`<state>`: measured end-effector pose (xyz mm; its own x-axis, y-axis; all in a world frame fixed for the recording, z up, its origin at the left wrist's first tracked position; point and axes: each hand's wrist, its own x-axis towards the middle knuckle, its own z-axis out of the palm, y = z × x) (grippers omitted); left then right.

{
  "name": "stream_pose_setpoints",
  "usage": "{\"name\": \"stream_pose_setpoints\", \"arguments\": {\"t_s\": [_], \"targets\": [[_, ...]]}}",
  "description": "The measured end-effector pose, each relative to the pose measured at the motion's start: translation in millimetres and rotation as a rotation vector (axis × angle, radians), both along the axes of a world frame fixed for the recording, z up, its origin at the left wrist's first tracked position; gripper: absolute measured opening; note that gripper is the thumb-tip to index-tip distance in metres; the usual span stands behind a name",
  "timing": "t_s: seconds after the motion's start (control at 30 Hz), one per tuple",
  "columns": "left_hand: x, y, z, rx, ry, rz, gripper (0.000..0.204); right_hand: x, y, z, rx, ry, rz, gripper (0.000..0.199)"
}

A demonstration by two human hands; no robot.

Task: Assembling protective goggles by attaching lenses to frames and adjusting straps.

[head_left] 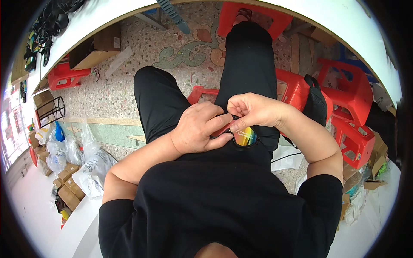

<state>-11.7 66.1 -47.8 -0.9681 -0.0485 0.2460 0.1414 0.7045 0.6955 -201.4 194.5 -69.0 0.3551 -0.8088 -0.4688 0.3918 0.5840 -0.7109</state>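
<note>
A pair of goggles [245, 138] with mirrored yellow-orange lenses and a black frame is held close to my lap. My left hand [201, 124] is closed around its left side, with the fingers covering most of that lens. At the middle of the frame, the thumb and fingers of my right hand [251, 112] pinch near the bridge. A small dark piece shows between the two hands, but its kind cannot be told. Part of the goggles is hidden by my fingers.
A white table [129, 9] curves across the far side, with black straps [53, 21] at its left. Red plastic stools [346, 92] stand at the right. Bagged goods [92, 172] and cardboard boxes [71, 191] lie at the left. A black bag [316, 103] hangs beside my right arm.
</note>
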Motion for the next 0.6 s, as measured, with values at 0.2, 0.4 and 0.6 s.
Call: {"name": "stream_pose_setpoints", "arguments": {"t_s": [0.2,0.4,0.6], "targets": [[0.0,-2.0,-3.2,0.047,0.004,0.068,0.034,4.6,11.6,10.2,-0.105,0.181,-0.1,0.038],[2.2,-0.2,-1.9,-0.043,-0.022,0.125,0.035,28.6,28.1,17.8,-0.587,0.973,-0.19,0.065],[-4.0,1.3,-4.4,-0.01,-0.1,0.109,0.027,41.3,27.4,-2.4,-0.626,1.074,-0.387,0.051]]}}
